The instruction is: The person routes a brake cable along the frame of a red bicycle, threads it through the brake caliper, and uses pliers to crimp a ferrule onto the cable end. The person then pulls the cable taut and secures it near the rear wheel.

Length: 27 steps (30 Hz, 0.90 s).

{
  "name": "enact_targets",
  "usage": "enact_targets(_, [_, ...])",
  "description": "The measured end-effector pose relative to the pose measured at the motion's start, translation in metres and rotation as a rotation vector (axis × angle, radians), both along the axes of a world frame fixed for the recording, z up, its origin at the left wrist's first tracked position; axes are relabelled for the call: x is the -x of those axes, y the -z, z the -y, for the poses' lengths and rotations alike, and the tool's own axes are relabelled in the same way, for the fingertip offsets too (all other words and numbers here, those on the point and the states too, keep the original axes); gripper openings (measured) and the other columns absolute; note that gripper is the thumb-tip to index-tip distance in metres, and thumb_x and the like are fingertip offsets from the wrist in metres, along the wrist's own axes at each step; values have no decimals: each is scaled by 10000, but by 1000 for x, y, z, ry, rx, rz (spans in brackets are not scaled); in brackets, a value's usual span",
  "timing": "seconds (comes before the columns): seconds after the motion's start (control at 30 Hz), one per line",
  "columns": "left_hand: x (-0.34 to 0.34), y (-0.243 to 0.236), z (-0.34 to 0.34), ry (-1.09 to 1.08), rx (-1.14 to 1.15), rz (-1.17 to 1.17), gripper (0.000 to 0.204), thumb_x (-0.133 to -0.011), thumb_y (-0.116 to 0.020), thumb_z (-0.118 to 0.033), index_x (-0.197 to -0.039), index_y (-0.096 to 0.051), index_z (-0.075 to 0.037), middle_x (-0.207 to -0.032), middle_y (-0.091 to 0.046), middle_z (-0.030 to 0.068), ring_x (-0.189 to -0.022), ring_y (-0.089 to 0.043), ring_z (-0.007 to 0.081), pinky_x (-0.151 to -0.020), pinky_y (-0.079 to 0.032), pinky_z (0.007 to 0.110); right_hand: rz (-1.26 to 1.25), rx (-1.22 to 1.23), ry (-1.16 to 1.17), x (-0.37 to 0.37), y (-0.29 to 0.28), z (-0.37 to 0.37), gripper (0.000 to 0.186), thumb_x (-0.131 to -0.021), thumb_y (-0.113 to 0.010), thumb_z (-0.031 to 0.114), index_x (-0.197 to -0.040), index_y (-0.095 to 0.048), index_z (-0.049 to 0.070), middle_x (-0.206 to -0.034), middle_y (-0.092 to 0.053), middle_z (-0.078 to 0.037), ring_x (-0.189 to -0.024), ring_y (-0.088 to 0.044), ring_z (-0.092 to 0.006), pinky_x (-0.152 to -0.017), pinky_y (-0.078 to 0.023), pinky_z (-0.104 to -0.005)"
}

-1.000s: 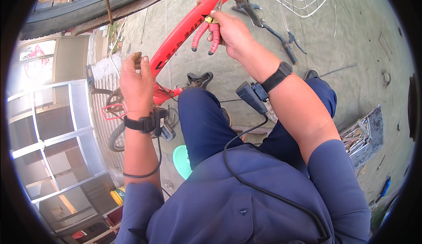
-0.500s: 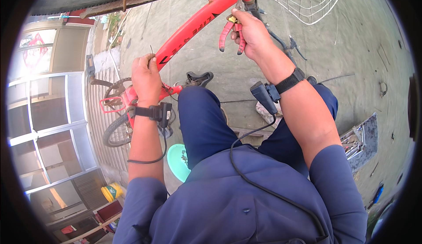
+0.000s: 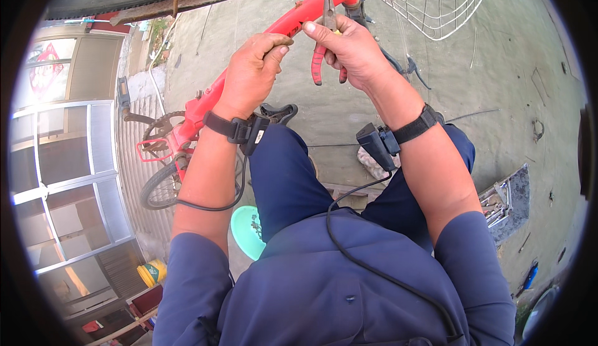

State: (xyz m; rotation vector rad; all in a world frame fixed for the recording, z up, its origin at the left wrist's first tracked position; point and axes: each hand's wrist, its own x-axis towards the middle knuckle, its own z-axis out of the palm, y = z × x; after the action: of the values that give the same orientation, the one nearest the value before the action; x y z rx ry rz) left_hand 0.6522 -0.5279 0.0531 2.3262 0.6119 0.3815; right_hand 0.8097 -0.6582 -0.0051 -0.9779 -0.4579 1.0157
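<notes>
Over red frame (image 3: 274, 34) | pliers (image 3: 326, 40) upright (nose up) | right hand (image 3: 352, 50)

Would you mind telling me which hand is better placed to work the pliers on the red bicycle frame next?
Right, probably. The right hand already holds the red-handled pliers against the red frame, while the left hand merely rests closed on the tube.

The pliers' (image 3: 328, 40) jaws are hidden, perhaps behind the red frame (image 3: 274, 40).
</notes>
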Motion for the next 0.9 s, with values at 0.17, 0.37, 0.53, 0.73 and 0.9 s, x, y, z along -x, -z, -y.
enact_targets(0.17, [-16,4,12,50,195,-83,228,-988,-676,-121,-1193,-680,-22,-1024,-692,72,-798,-637,127,-718,-537,281,67,77,-45,-5,1,5,253,-906,-797,320,-977,-703,96,-683,-617,27,-549,-500,-34,-401,-305,-236])
enact_targets(0.37, [4,11,3,16,357,-57,310,-975,-700,-92,-1257,-627,12,-1020,-699,61,-880,-639,114,-783,-548,286,13,-4,51,-19,5,8,260,-910,-810,291,-921,-672,70,-808,-714,-21,-519,-543,-42,-437,-398,-203])
enact_targets(0.53, [38,26,-5,-13,397,-45,271,-967,-704,-72,-1220,-655,9,-1038,-704,57,-955,-646,112,-850,-537,283,20,9,57,-23,5,11,220,-953,-758,255,-985,-663,60,-872,-732,-42,-525,-527,-39,-448,-405,-203])
enact_targets(0.73, [54,28,-2,-93,149,-64,162,-994,-672,-90,-1121,-698,7,-1026,-703,48,-959,-654,136,-877,-526,300,-11,-37,29,-23,1,15,237,-940,-776,261,-986,-681,49,-908,-746,-60,-543,-542,-51,-482,-420,-207])
enact_targets(0.9, [64,-8,1,-218,-415,-227,176,-983,-663,-158,-1097,-718,-35,-1033,-710,160,-952,-688,255,-859,-523,330,-39,-106,20,-22,-1,19,280,-941,-783,305,-1009,-689,50,-920,-750,-61,-526,-512,-47,-454,-400,-209])
